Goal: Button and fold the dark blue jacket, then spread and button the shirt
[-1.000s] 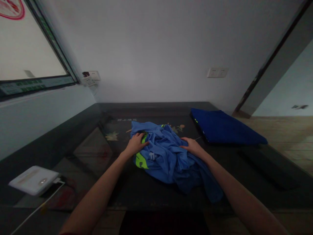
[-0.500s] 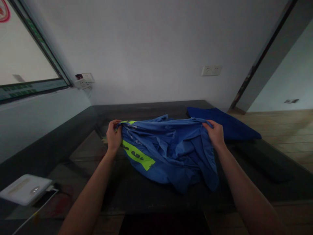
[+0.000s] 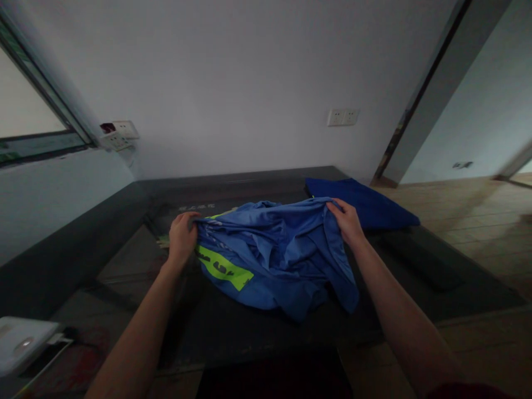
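A crumpled blue garment (image 3: 274,249) with a yellow-green printed patch lies bunched on the dark table (image 3: 199,338). My left hand (image 3: 183,235) pinches its upper left corner. Its upper right corner is gripped by my right hand (image 3: 347,221), thumb and fingers closed on the fabric. The top edge stretches between both hands, while the lower folds hang and rest on the tabletop. Which part of the garment each hand holds cannot be made out.
A folded dark blue cloth (image 3: 366,205) lies at the right back of the table. In front of it is a dark flat object (image 3: 421,260). A white device (image 3: 25,343) with a cable stands at the left. Wall sockets (image 3: 343,117) sit above the table.
The whole view has shifted, so things appear further left. Both hands still hold the garment's corners; its top edge looks slacker and slightly tilted, with the left corner lower.
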### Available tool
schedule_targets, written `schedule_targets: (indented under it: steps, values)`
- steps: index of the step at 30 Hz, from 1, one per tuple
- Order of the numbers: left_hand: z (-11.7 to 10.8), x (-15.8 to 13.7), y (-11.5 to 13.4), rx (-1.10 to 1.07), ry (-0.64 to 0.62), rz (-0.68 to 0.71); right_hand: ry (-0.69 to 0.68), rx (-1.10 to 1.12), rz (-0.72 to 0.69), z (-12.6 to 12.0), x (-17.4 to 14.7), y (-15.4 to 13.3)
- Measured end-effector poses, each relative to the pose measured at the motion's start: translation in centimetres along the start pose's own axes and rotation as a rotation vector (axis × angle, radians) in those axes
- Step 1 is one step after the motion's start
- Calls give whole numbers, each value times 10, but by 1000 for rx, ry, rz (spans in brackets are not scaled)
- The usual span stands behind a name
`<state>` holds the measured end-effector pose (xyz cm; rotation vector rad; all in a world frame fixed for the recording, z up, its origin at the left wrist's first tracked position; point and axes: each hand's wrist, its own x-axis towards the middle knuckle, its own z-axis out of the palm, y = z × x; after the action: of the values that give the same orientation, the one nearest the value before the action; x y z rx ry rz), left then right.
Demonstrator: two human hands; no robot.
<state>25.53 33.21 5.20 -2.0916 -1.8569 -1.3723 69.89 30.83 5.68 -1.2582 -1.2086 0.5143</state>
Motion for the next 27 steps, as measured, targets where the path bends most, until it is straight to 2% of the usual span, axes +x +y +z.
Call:
schedule_targets:
  steps: [2, 4, 7, 9, 11, 13, 15, 18, 21, 24, 27]
  values:
    - [-2, -3, 16, -19, 14, 52, -63, 95, 22, 11, -9, -15]
    - [-3, -9, 38, -181, -53, 42, -221, 137, -56, 29, -27, -36]
    - [-1, -17, 68, -536, -314, -70, -631, 47, -294, 62, -73, -69]
    - [4, -21, 77, -689, -491, -186, -927, -35, -451, 81, -108, -82]
    - [9, -23, 78, -710, -613, -277, -1191, -103, -583, 95, -140, -85]
    - [14, -27, 74, -609, -676, -281, -1346, -161, -689, 103, -162, -81]
    - [18, -31, 69, -446, -694, -199, -1401, -203, -760, 106, -174, -76]
    - [23, -38, 66, -228, -672, -64, -1410, -253, -802, 107, -177, -72]
    - [27, -41, 65, -130, -679, -55, -1402, -278, -801, 106, -175, -75]
    - [30, -37, 63, -191, -673, -145, -1402, -281, -792, 101, -171, -85]
    - [23, -31, 64, -521, -662, -296, -1322, -257, -795, 86, -163, -104]
